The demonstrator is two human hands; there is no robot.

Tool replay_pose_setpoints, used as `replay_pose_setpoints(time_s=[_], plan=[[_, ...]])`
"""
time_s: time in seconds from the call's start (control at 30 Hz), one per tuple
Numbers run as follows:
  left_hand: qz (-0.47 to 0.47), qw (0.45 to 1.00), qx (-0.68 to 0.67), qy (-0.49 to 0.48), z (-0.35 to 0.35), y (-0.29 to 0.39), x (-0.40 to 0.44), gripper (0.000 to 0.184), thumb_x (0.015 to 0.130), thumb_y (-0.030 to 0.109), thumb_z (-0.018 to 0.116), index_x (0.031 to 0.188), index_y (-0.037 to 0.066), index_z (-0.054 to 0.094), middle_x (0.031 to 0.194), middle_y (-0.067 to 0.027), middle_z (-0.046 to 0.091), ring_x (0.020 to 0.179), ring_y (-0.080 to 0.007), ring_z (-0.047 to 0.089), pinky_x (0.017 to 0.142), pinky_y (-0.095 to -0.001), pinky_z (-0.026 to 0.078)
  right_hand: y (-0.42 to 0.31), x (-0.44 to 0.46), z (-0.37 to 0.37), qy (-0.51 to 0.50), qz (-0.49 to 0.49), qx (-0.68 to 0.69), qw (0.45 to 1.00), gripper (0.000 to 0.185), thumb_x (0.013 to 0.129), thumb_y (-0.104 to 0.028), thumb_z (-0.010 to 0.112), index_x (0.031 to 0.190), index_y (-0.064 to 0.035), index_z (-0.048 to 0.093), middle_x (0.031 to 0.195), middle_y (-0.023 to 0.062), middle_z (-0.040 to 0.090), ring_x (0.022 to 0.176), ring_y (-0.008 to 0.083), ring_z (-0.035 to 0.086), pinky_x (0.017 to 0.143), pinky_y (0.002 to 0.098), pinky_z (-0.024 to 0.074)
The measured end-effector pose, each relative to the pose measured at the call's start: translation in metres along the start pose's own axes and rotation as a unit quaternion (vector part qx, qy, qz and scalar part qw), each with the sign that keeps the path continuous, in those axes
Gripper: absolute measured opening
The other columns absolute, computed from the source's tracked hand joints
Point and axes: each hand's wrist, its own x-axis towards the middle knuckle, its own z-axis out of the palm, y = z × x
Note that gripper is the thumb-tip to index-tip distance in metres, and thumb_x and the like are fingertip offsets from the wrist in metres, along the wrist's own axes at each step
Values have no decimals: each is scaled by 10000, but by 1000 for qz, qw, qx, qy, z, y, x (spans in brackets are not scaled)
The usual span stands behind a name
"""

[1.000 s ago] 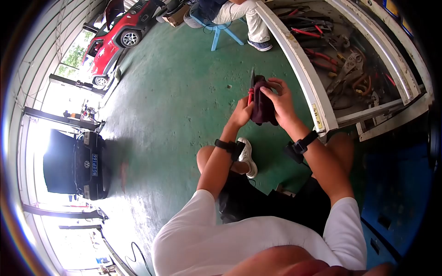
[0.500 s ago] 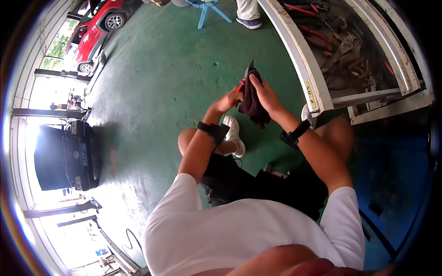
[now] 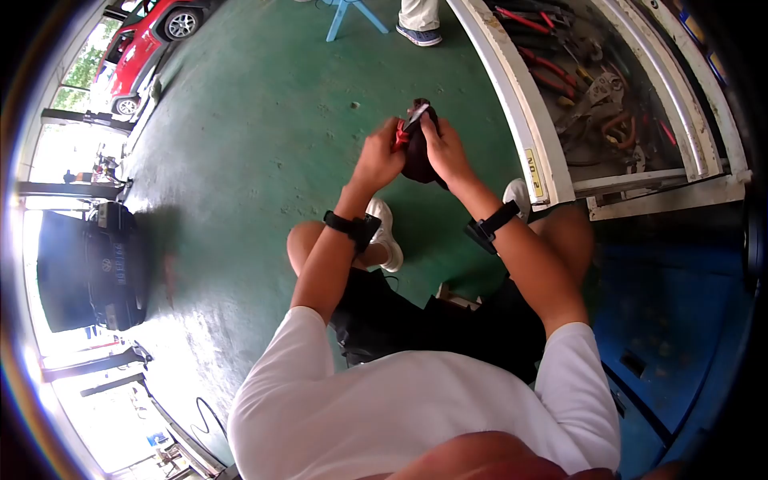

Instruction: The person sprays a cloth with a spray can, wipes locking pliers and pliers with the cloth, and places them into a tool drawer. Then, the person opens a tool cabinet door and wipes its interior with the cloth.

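In front of me, above the floor, my left hand (image 3: 379, 158) is closed around the red handles of a pair of pliers (image 3: 401, 136). The metal jaws point up and to the right. My right hand (image 3: 448, 154) grips a dark maroon cloth (image 3: 418, 162) that hangs down between my two hands. Its thumb presses near the plier jaws, and part of the cloth lies behind them. The fingers of both hands are partly hidden.
To my right an open drawer (image 3: 518, 100) holds several tools, among them red-handled pliers (image 3: 550, 70) and locking pliers (image 3: 602, 98). A blue cabinet (image 3: 680, 320) stands below it. Ahead are another person's shoe (image 3: 419, 34) and a blue stool (image 3: 340, 20). Cars stand to the left.
My left hand has risen and turned, and the pliers have tilted from nearly upright to the right. The cloth is more bunched round the jaws. The whole view has shifted slightly.
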Motion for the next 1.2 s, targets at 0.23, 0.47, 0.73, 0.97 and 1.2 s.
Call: replay_pose_setpoints(time_s=[0.23, 0.47, 0.73, 0.97, 1.2], plan=[[-85, 982, 143, 90, -2, 15, 3, 251, 831, 144, 691, 1053, 56, 613, 951, -163, 638, 864, -370, 641, 730, -432, 499, -19, 8, -20, 56, 285, 270, 918, 455, 992, -411, 533, 1274, -54, 554, 1192, 87, 612, 1011, 215, 633, 900, 370, 516], [-101, 956, 260, 87, -14, 19, 6, 327, 816, 323, 757, 1027, 95, 655, 1024, -127, 680, 919, -351, 667, 749, -425, 522, -23, 3, -8, 14, 317, 404, 858, 344, 963, -347, 561, 1144, -57, 604, 1075, 68, 655, 991, 194, 635, 902, 364, 513], [-160, 949, 265, 59, -37, 5, 15, 439, 743, 436, 812, 1013, 119, 673, 965, -87, 685, 906, -325, 676, 734, -427, 529, 35, 12, 14, 25, 144, 209, 967, 326, 1018, -319, 492, 1102, -29, 617, 1001, 46, 612, 879, 146, 580, 859, 316, 469], [76, 993, 59, 75, -25, 10, 7, 380, 735, -30, 705, 1090, 98, 664, 967, -90, 684, 841, -249, 675, 734, -340, 538, 5, -4, 25, -88, -6, 37, 995, 335, 898, -339, 700, 921, -7, 658, 808, 96, 703, 748, 161, 655, 693, 333, 509], [24, 968, -246, -39, -85, 3, 20, 445, 796, -10, 739, 1225, -17, 625, 1016, -12, 625, 912, -111, 591, 840, -255, 493, -82, -23, 53, -62, -58, -28, 996, 393, 842, -322, 744, 1038, 1, 636, 869, 152, 697, 799, 241, 688, 759, 354, 534]])
